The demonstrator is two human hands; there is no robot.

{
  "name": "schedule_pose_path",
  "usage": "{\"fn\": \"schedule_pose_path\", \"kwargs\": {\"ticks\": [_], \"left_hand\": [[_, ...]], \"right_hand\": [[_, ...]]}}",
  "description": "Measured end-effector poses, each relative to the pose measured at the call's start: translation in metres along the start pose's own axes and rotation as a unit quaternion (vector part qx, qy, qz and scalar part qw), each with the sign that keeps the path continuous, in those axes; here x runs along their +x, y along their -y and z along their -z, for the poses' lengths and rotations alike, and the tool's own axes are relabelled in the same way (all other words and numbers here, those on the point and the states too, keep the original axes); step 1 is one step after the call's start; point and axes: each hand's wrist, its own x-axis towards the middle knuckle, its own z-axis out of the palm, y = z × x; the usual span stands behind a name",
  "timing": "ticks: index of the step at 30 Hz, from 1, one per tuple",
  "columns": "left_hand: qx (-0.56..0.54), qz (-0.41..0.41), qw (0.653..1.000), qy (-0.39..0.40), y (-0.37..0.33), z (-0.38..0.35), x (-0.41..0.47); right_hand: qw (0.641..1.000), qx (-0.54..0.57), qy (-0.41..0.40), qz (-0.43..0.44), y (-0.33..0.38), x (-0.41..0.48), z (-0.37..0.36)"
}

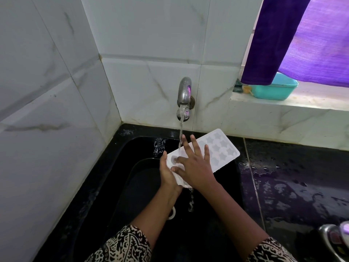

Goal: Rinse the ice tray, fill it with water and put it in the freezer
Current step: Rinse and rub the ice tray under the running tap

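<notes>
ice tray (221,148): runs near-left to far-right | left hand (168,173): seems to grip near end | right hand (195,166): flat on top

1. The tap (184,91) sits on the back wall above the far edge of the sink (143,144). Its water stream (181,133) falls onto the ice tray (217,146).
2. The ice tray is over the sink, its far end reaching right toward the counter (294,176).
3. The left hand (168,171) grips the tray's near-left end. The right hand (194,165) lies flat on top, fingers spread.
4. A vessel (139,178) lies in the sink, below the hands.
5. Behind the counter, the window ledge (283,104) carries a tub (273,89), with a small cup (247,89) just to its left.
</notes>
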Motion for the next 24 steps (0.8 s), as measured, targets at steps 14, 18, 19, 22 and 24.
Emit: {"fn": "schedule_pose_path", "kwargs": {"ticks": [14,18,19,22,24], "left_hand": [[0.003,0.002,1.000,-0.005,0.000,0.001,0.001],[0.011,0.005,1.000,-0.003,0.004,0.002,0.002],[0.002,0.003,1.000,0.003,0.004,0.002,0.002],[-0.024,-0.004,0.999,0.024,0.000,0.006,0.007],[-0.008,0.000,1.000,0.027,0.000,0.008,0.008]], "right_hand": [[1.000,0.022,0.003,-0.009,0.004,0.003,-0.005],[0.996,0.024,-0.089,-0.018,0.004,0.003,-0.012],[0.996,0.024,-0.085,-0.009,0.007,0.002,-0.014],[0.998,0.025,-0.061,0.016,0.005,-0.004,-0.017],[0.997,0.015,-0.072,0.011,-0.001,-0.003,-0.019]]}}
